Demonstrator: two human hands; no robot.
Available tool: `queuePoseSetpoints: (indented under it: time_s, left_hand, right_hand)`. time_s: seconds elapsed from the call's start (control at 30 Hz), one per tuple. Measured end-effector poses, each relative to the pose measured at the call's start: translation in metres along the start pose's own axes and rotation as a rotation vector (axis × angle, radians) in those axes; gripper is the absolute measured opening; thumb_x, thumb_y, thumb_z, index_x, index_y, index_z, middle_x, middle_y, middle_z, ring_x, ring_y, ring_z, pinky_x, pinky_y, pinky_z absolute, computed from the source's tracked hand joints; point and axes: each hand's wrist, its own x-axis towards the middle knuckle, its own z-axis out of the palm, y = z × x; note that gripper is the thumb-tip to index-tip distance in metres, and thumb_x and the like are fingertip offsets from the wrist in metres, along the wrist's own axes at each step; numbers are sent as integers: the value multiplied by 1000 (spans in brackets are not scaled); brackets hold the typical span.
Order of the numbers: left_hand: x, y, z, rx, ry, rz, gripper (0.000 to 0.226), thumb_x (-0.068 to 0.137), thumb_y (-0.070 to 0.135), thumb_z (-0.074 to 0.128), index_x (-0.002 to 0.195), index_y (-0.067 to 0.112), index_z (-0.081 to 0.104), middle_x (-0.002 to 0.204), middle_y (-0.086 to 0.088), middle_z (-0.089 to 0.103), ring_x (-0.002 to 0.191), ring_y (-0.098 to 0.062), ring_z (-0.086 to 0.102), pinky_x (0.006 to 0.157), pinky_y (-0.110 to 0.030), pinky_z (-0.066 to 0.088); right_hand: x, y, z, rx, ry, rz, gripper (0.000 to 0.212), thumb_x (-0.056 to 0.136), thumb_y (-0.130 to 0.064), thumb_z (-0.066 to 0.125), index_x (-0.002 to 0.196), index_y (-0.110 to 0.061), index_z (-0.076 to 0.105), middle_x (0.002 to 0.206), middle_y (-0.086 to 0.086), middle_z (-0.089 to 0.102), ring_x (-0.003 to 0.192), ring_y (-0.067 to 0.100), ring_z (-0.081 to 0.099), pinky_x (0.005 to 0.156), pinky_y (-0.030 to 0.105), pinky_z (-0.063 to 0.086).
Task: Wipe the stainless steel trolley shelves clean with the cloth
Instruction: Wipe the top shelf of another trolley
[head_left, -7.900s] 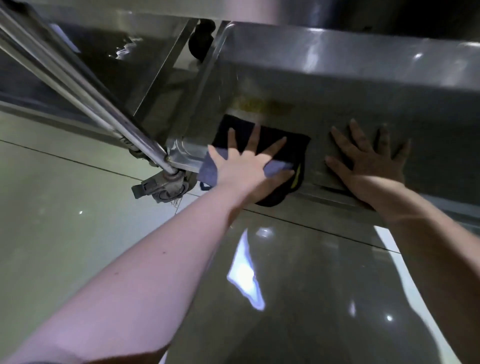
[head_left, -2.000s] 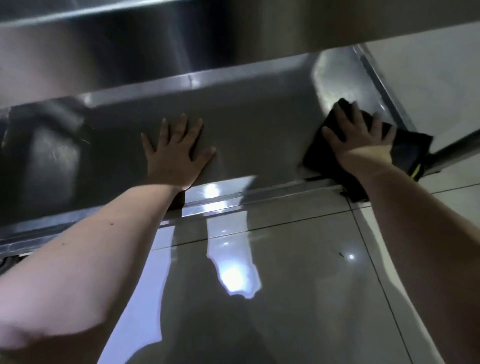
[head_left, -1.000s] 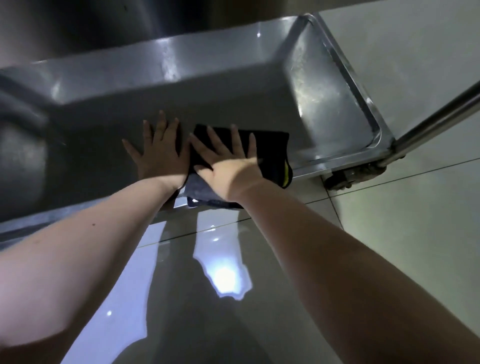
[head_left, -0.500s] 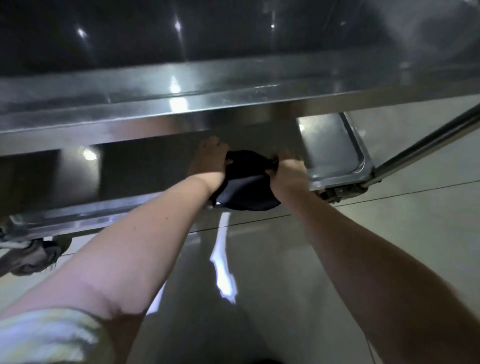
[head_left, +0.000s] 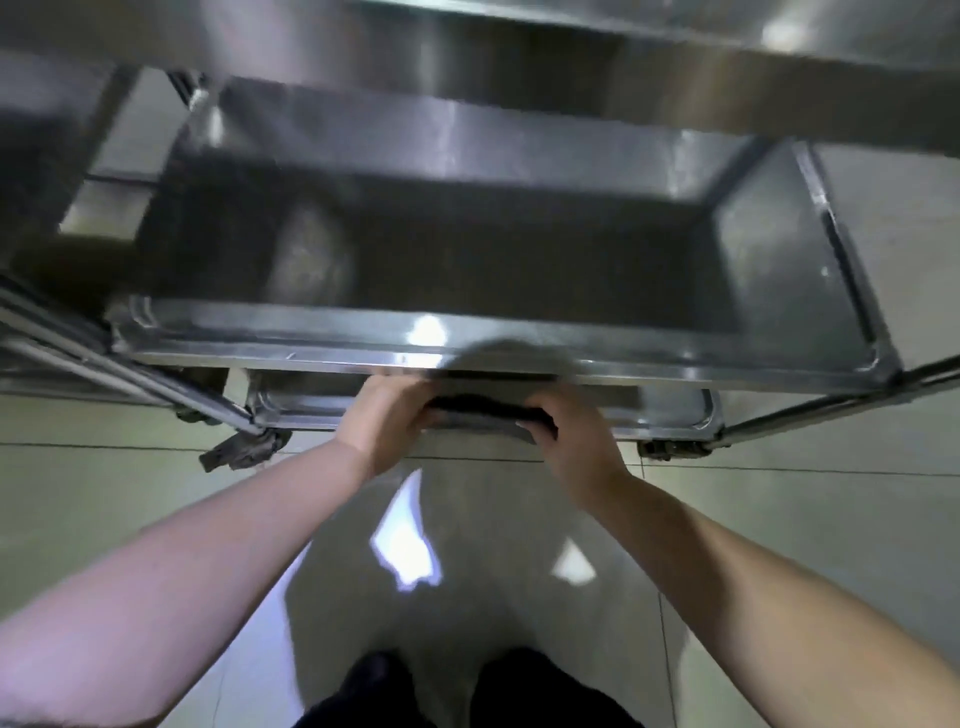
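The stainless steel trolley fills the upper half of the head view; its middle shelf (head_left: 467, 244) is a shallow tray with a bright front rim. Below that rim the bottom shelf (head_left: 670, 413) shows only as a narrow strip. The dark cloth (head_left: 485, 410) is stretched as a flat band between my two hands, just under the middle shelf's front rim. My left hand (head_left: 387, 421) grips its left end and my right hand (head_left: 569, 434) grips its right end, fingers curled around it. The fingertips are hidden by the cloth and the rim.
The top shelf's underside (head_left: 623, 62) crosses the top of the view. Slanted frame tubes run at the left (head_left: 130, 374) and the right (head_left: 810, 410). Castor wheels stand at the front left (head_left: 244, 449) and the front right (head_left: 670, 448). Glossy tiled floor (head_left: 130, 519) lies below; my dark shoes show at the bottom.
The view has risen from the bottom shelf, so the middle shelf now fills it. Both hands have gathered the flat cloth and pulled it out into a band between them.
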Motion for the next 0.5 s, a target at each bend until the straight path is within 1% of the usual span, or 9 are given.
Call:
queuePoseSetpoints:
  time_s: [0.07, 0.13, 0.2, 0.27, 0.33, 0.4, 0.5]
  left_hand:
    - [-31, 16, -46, -148, 73, -44, 20, 87, 5, 65, 103, 12, 74, 91, -7, 73, 86, -30, 65, 75, -34, 50]
    - [-57, 30, -93, -162, 108, -121, 23, 89, 6, 63, 104, 19, 75, 92, -1, 72, 87, -25, 63, 74, -32, 49]
    - [-76, 43, -146, -134, 136, -124, 21, 88, 7, 62, 99, 20, 75, 89, 0, 71, 86, -26, 61, 73, -33, 46]
    - [-94, 58, -210, -116, 197, -100, 13, 90, 14, 63, 94, 18, 75, 85, -2, 70, 83, -30, 62, 72, -35, 47]
    - [-113, 74, -277, -62, 248, -53, 15, 90, 22, 62, 92, 13, 75, 83, -5, 70, 79, -31, 64, 71, -38, 52]
    - [-133, 90, -341, 16, 269, -9, 12, 89, 18, 65, 94, 10, 74, 86, -7, 71, 79, -32, 65, 73, -40, 53]
    - [-156, 118, -436, 128, 297, 16, 11, 86, 11, 72, 96, 8, 73, 86, -8, 71, 80, -33, 66, 72, -42, 53]
  right_hand:
    - [-5, -44, -32, 5, -11, -39, 16, 87, -12, 70, 102, -16, 71, 94, -5, 60, 89, 13, 52, 75, 15, 32]
    - [-9, -88, -67, 14, -29, -87, 16, 85, -11, 71, 99, -19, 72, 89, -14, 56, 88, 10, 52, 75, 10, 30]
    - [-14, -136, -102, 37, -58, -107, 16, 86, -11, 71, 101, -17, 72, 92, -12, 57, 90, 12, 53, 80, 17, 34]
    - [-17, -182, -135, 69, -48, -176, 17, 84, -7, 73, 100, -11, 71, 93, -4, 62, 90, 20, 58, 82, 24, 40]
    - [-21, -231, -169, 84, -30, -244, 16, 82, -5, 75, 96, -9, 71, 91, 2, 65, 87, 22, 59, 81, 22, 40]
    - [-24, -279, -202, 99, -21, -307, 15, 79, -3, 75, 92, -8, 71, 88, 3, 66, 84, 21, 60, 79, 19, 39]
    - [-24, -351, -262, 93, -33, -368, 17, 78, 2, 71, 88, -12, 70, 84, -4, 62, 84, 18, 57, 75, 9, 34]
